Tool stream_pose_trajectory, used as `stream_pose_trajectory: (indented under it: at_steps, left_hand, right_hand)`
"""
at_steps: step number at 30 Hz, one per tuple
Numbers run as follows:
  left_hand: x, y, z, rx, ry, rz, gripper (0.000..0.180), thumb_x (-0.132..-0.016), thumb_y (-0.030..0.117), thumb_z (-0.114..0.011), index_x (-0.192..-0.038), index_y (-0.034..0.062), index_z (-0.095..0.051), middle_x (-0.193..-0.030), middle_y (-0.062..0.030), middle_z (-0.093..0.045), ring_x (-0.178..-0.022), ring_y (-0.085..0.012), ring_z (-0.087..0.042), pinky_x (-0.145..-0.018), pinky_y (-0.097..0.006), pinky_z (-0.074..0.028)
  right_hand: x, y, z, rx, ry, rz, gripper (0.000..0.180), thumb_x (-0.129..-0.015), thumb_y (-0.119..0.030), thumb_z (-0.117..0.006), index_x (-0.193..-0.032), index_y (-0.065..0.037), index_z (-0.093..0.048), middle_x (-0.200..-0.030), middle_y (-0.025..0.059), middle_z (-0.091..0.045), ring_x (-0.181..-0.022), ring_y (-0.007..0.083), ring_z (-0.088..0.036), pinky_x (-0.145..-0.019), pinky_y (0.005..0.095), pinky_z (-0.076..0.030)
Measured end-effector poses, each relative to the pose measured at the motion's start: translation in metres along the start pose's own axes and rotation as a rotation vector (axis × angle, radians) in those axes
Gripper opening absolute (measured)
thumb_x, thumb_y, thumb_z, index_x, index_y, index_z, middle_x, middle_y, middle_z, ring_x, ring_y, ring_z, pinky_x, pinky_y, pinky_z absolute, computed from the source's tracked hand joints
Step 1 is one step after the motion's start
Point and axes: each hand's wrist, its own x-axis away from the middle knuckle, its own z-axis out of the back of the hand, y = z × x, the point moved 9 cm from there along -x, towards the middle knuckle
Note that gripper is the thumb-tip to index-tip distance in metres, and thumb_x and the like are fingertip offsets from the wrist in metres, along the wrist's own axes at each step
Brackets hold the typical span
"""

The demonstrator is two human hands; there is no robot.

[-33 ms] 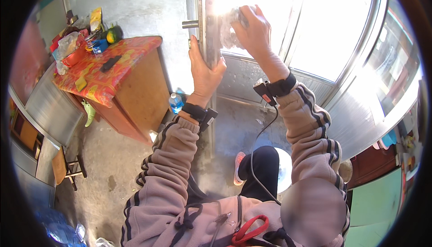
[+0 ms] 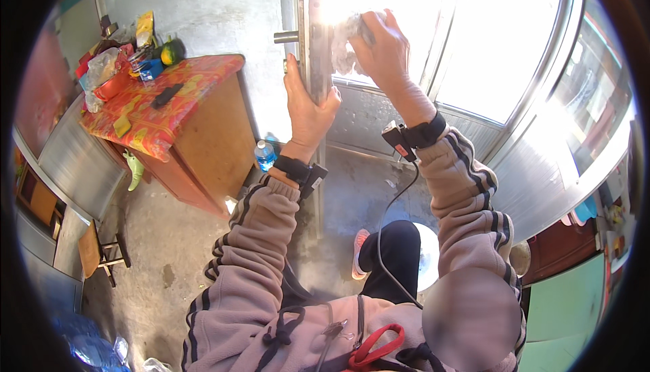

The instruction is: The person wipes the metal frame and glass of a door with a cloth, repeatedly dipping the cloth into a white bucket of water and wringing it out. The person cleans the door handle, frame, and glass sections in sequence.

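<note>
My left hand grips the edge of a metal-framed glass door, with a finger on one side and the thumb on the other. Just above it, a lever handle juts out to the left. A crumpled, pale grey-white cloth is under my right hand, pressed to the door beside its frame. Bent fingers hold this cloth. Strong glare from the glass washes out the upper part of the door and some of the cloth.
Left of the door stands a wooden cabinet with a red patterned cover, bearing a red bowl and a green-orange gourd. A water bottle is beside it. A small stool and a white basin are on the floor.
My right hand and the cloth have shifted very slightly against the door. My left hand stays on the door edge.
</note>
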Motion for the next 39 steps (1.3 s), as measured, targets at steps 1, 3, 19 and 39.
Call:
stream_pose_trajectory:
  at_steps: [1,3,19,39]
  left_hand:
    - [0.001,-0.006,0.000,0.022,-0.019,0.058,0.109,-0.084,0.008,-0.082,-0.171,-0.0100,-0.019,-0.149,-0.0335,-0.048,-0.140,-0.0495,-0.052,-0.120,-0.051,-0.044]
    - [0.002,-0.009,0.001,0.056,-0.042,0.080,0.109,-0.087,0.005,-0.080,-0.174,-0.0073,-0.015,-0.165,-0.0302,-0.037,-0.153,-0.0425,-0.043,-0.127,-0.046,-0.039]
    - [0.002,-0.015,0.006,0.087,-0.039,0.109,0.112,-0.084,0.002,-0.080,-0.174,-0.0066,-0.014,-0.150,-0.0281,-0.047,-0.141,-0.0440,-0.053,-0.121,-0.047,-0.045]
    - [0.002,-0.019,0.004,0.113,-0.042,0.085,0.111,-0.083,0.000,-0.072,-0.175,-0.0073,-0.010,-0.178,-0.0271,-0.026,-0.166,-0.0392,-0.030,-0.135,-0.043,-0.026]
  right_hand:
    - [0.004,-0.006,0.003,0.060,0.027,0.062,0.032,-0.089,-0.022,-0.078,-0.118,-0.009,-0.073,-0.117,0.0202,-0.069,-0.085,0.0405,-0.073,-0.080,0.0462,-0.060]
    - [0.012,-0.015,0.006,0.149,0.044,0.149,0.033,-0.087,-0.019,-0.079,-0.119,-0.012,-0.074,-0.124,0.0177,-0.066,-0.084,0.0392,-0.073,-0.075,0.0452,-0.061]
    - [0.052,-0.030,0.051,0.099,0.132,0.248,0.030,-0.084,-0.012,-0.082,-0.113,-0.013,-0.073,-0.097,0.0103,-0.072,-0.094,0.0342,-0.071,-0.081,0.0457,-0.059]
    - [0.064,-0.018,0.021,0.005,-0.055,0.058,0.049,-0.096,-0.018,-0.073,-0.144,-0.023,-0.070,-0.135,0.0142,-0.071,-0.096,0.0351,-0.077,-0.076,0.0456,-0.063]
